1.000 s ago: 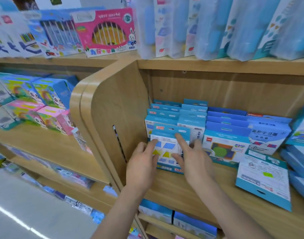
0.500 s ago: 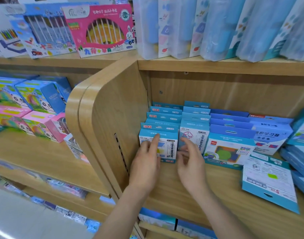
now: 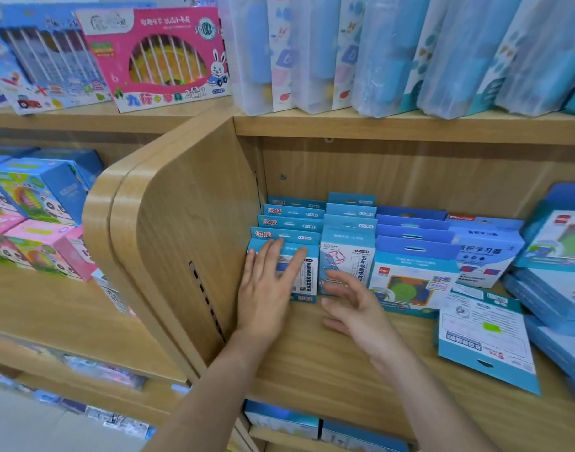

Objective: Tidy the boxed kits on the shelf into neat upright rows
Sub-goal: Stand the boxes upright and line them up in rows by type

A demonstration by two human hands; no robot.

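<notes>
Blue boxed kits [image 3: 413, 275] stand in rows mid-frame on the wooden shelf [image 3: 328, 380]. Left hand [image 3: 266, 288] presses flat on the leftmost row's front kit [image 3: 308, 278], right hand [image 3: 354, 308] hovers loose, holding nothing. Looks like squaring-up. Next I'd guess the flat-lying kit [image 3: 485, 337] at lower right needs standing up; stacked boxes [image 3: 553, 298] beside it crowd things.

The left hand [image 3: 263, 295] hides much of the front blue-and-white kit box [image 3: 308, 278] beside the curved wooden divider panel [image 3: 188, 239]; boxes behind [image 3: 289, 223] show only top strips, their print blurred.
</notes>
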